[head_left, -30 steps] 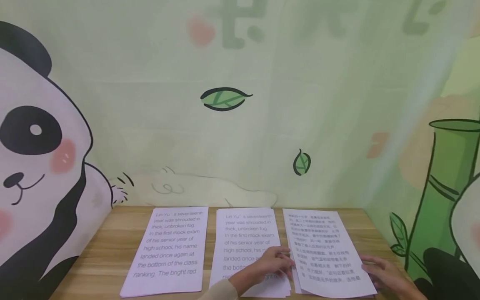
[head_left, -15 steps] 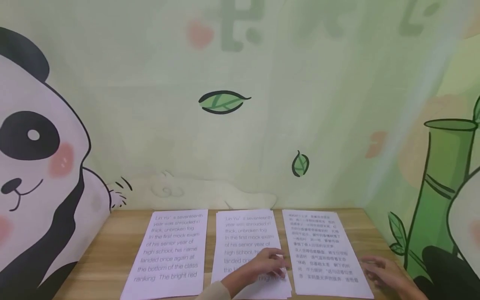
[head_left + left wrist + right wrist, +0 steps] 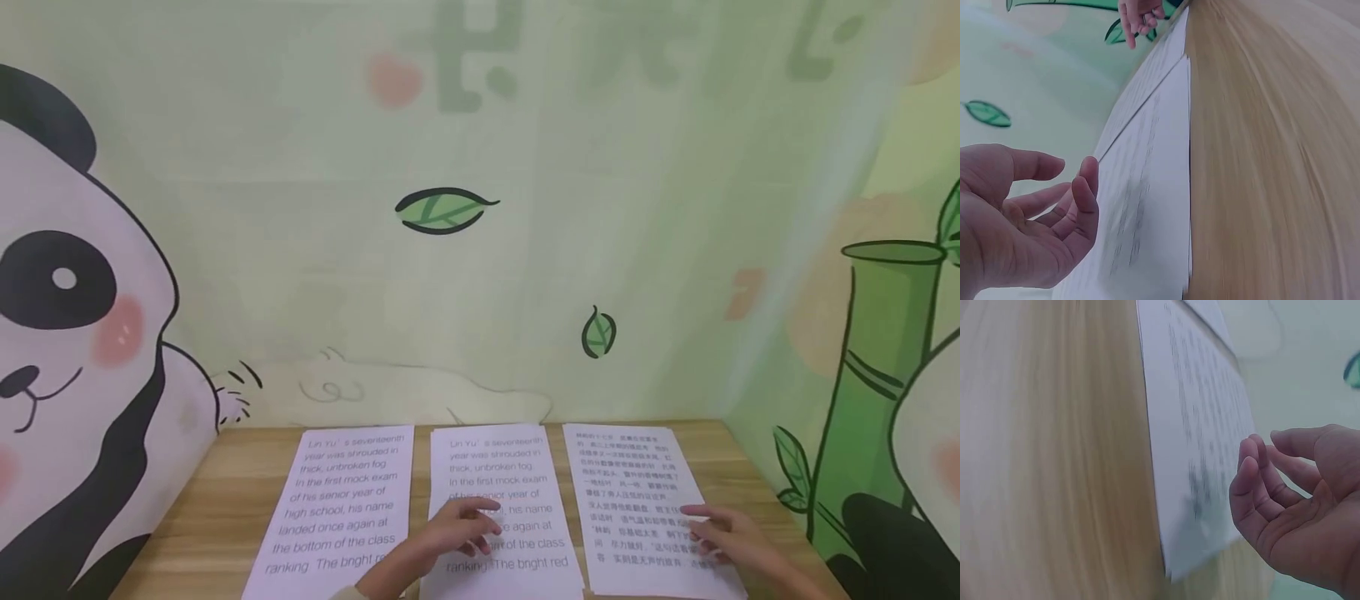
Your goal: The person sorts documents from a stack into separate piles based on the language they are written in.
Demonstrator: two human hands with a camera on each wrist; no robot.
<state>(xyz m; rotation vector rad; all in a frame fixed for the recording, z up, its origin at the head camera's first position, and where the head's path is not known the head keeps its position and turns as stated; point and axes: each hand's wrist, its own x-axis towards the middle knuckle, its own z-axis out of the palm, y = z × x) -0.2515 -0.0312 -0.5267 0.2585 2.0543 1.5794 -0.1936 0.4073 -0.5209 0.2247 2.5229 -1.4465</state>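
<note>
Three stacks of printed white paper lie side by side on a wooden table. The left stack [image 3: 337,500] and the middle stack [image 3: 495,462] bear English text; Chinese characters cover the right stack [image 3: 622,492]. My left hand [image 3: 453,537] hovers over the lower part of the middle stack, fingers loosely bent and holding nothing. Over the right edge of the right stack is my right hand [image 3: 723,537], likewise loosely bent. In the right wrist view, a gap shows between the right hand [image 3: 1304,506] and the paper [image 3: 1197,444]. The left wrist view shows the left hand [image 3: 1035,219] raised beside the sheets.
The wooden table [image 3: 191,500] ends against a pale green backdrop [image 3: 300,250] printed with a panda [image 3: 60,333], leaves and bamboo [image 3: 885,358]. Bare wood shows in front of the stacks in both wrist views.
Both hands touched the right stack's sides, its top sheets uneven; now those look more even. My left hand has moved left over the middle stack, my right hand left over the right stack's edge.
</note>
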